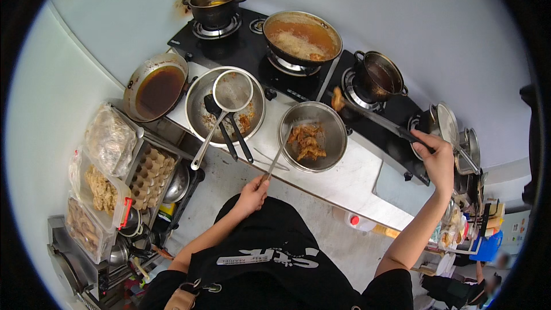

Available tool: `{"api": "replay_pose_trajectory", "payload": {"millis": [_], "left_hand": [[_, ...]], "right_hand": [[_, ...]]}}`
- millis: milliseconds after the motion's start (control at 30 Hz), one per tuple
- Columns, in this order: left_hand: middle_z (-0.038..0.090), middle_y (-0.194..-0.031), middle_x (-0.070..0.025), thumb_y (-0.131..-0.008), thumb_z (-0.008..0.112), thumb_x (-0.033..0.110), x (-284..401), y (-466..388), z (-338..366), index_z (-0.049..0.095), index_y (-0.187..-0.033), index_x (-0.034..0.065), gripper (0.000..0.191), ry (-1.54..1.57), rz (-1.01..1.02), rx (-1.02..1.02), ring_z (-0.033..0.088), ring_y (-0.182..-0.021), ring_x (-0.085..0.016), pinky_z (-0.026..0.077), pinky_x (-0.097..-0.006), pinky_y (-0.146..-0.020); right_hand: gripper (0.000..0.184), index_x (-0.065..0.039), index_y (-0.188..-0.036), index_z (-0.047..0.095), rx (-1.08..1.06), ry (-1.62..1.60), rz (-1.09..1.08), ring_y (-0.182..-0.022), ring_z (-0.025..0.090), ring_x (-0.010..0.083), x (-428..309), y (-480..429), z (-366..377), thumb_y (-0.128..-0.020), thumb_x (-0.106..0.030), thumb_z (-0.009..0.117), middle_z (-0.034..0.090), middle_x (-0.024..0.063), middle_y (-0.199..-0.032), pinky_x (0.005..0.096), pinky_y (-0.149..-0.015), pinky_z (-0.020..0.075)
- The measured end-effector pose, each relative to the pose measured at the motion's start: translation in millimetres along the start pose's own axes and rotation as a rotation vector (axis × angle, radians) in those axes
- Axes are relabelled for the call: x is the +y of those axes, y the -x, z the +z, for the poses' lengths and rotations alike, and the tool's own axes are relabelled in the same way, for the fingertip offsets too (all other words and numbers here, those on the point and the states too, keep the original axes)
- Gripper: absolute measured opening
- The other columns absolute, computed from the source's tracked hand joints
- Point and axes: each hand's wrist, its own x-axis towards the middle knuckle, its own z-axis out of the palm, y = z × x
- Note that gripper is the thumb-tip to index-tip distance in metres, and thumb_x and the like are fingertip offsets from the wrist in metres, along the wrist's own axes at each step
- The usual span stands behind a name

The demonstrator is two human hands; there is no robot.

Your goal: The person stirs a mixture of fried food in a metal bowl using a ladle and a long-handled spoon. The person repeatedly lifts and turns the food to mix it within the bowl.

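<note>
My left hand point(253, 196) grips the handle of a metal fork point(282, 153), whose head reaches over the rim of a steel bowl point(340, 155). Browned fried pieces point(309, 142) lie in that bowl. In my right hand point(434, 159) are dark-handled tongs point(383, 122); at their far end, above and to the right of the bowl, is one fried piece point(338, 99). Behind the bowl, a wide pan point(340, 47) of foaming oil stands on a burner, with a browned piece at its near edge. A larger steel strainer bowl point(189, 116) to the left holds a round sieve point(233, 90) and black utensils.
Pots stand on the stove at the back left point(215, 13) and right point(379, 77). A pan of dark liquid point(159, 90) sits at the left. Egg trays point(153, 176) and a plastic tub of battered food point(103, 189) are lower left. Another person point(460, 288) is far right.
</note>
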Motion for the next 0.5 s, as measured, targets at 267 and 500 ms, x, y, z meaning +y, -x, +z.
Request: {"api": "replay_pose_trajectory", "payload": {"millis": [267, 500], "left_hand": [[0.060, -0.078, -0.0205, -0.090, 0.052, 0.030, -14, 7, -1, 0.053, -0.114, 0.0025, 0.037, -0.692, 0.341, 0.132, 0.061, -0.077, -0.033, 0.046, -0.0394, -0.071], [0.062, -0.083, -0.0242, -0.090, 0.052, 0.032, -9, 11, 1, 0.053, -0.116, 0.0041, 0.038, -0.697, 0.264, 0.140, 0.062, -0.083, -0.039, 0.047, -0.0421, -0.074]], "right_hand": [[0.025, -0.004, -0.108, 0.066, 0.071, -0.718, 0.251, -0.053, 0.050, 0.0052, 30, -92, 129, -0.085, -0.015, 0.063, 0.059, 0.0000, -0.063, 0.0205, -0.048, 0.0377], [0.026, -0.010, -0.110, 0.066, -0.003, -0.875, 0.473, -0.036, 0.033, 0.0038, 26, -116, 165, -0.086, -0.018, 0.059, 0.046, -0.0034, -0.052, 0.0196, -0.033, 0.0182]]}}
